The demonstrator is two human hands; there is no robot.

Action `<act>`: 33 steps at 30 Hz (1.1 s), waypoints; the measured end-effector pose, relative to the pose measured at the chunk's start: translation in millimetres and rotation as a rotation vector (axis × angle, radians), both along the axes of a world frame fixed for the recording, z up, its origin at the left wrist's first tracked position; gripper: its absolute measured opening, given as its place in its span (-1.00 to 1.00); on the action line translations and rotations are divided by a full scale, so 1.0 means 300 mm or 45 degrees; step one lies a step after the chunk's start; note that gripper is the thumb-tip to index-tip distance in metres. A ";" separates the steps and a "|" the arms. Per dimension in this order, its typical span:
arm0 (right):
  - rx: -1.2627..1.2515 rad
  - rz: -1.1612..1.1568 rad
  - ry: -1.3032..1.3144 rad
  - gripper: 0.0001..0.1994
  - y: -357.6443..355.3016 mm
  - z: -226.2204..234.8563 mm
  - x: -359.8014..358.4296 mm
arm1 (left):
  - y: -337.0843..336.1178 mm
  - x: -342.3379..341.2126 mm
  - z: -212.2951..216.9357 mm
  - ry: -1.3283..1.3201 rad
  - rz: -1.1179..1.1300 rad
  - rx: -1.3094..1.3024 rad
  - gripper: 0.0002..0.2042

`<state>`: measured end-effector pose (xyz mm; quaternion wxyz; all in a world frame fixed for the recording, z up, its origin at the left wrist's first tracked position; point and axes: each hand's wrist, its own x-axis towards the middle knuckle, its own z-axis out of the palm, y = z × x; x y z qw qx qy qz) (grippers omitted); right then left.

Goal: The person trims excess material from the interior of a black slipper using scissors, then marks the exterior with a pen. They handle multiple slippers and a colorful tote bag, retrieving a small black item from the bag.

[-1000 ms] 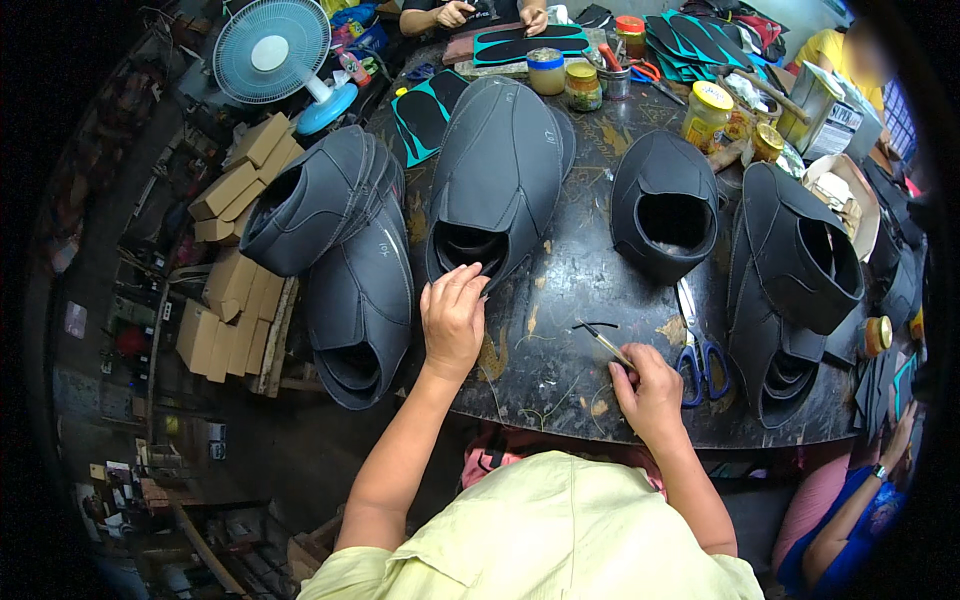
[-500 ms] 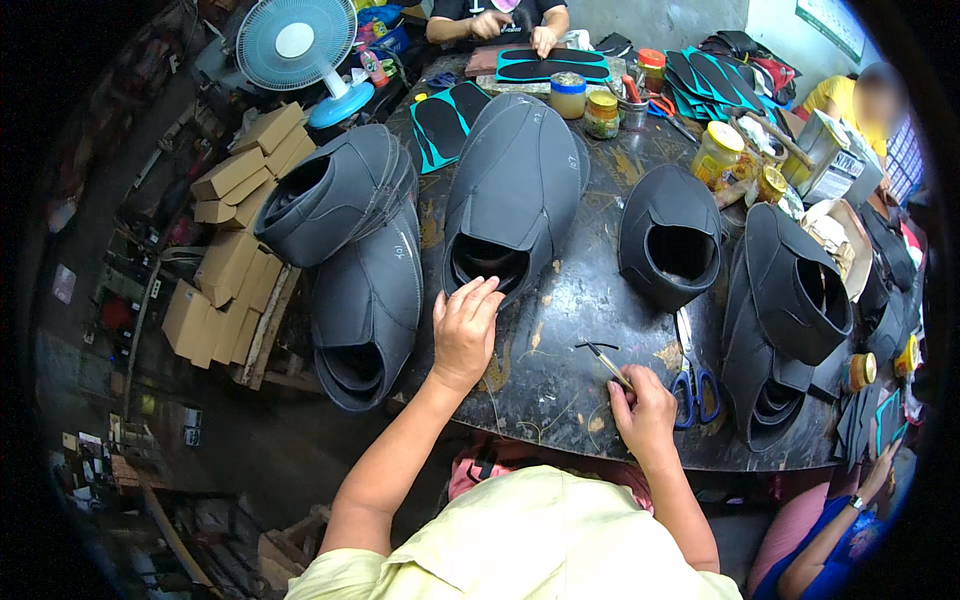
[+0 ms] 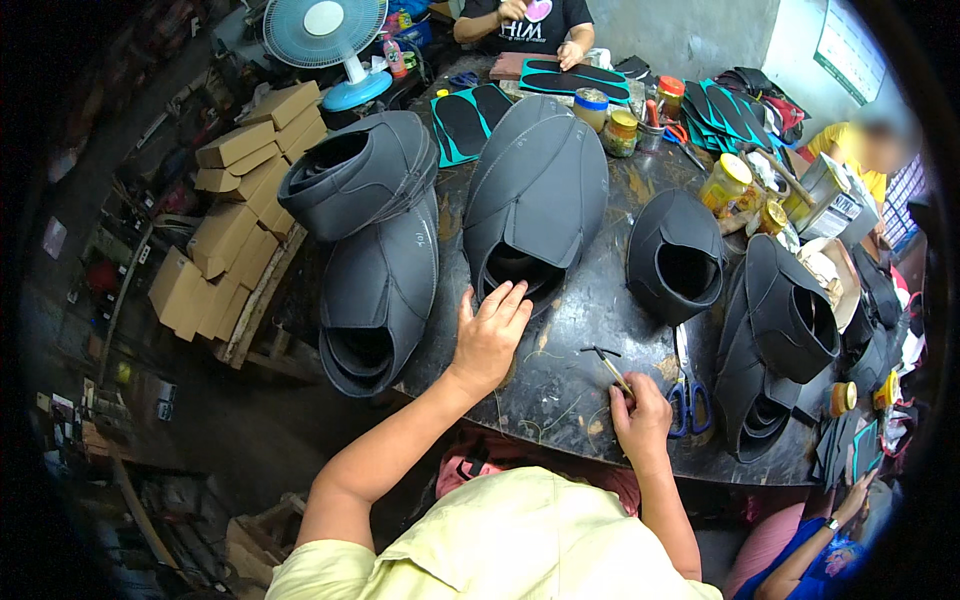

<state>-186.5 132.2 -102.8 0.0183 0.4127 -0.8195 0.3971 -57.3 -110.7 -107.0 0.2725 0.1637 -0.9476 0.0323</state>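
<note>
My left hand (image 3: 492, 338) lies at the near edge of the opening in a tall stack of nested black shoe uppers (image 3: 540, 170), fingers stretched out against its rim. My right hand (image 3: 642, 412) pinches a slender, brass-coloured pen-like tool (image 3: 612, 375) low over the table. At the tool's far tip is a thin black piece, too small to make out. To the left, another stack of black uppers (image 3: 375, 265) leans in an overlapping pile. Beyond my right hand sits a smaller stack of uppers (image 3: 660, 225), with blue-handled scissors (image 3: 688, 395) in front of it.
More uppers (image 3: 775, 320) are stacked at the right of the dark, scuffed table (image 3: 560, 405). Jars (image 3: 725, 182) and turquoise-edged black sheets (image 3: 735, 115) fill the back. A co-worker's hand (image 3: 570, 55) works opposite. A fan (image 3: 323, 45) and cardboard boxes (image 3: 235, 250) stand left.
The whole view has shifted and turned slightly. My left hand stays at the same stack's opening, and my right hand keeps hold of the tool, with little movement over the table.
</note>
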 end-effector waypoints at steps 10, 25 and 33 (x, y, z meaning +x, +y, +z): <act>0.022 -0.015 -0.022 -0.83 0.002 -0.007 0.008 | 0.016 0.005 -0.005 0.006 -0.031 -0.011 -0.66; 0.010 -0.004 0.011 -0.83 0.002 -0.015 0.006 | 0.030 0.008 -0.017 0.010 -0.025 -0.004 -0.66; 0.041 0.009 0.048 -0.83 0.002 -0.022 0.002 | 0.026 0.009 -0.012 0.039 -0.040 0.001 -0.68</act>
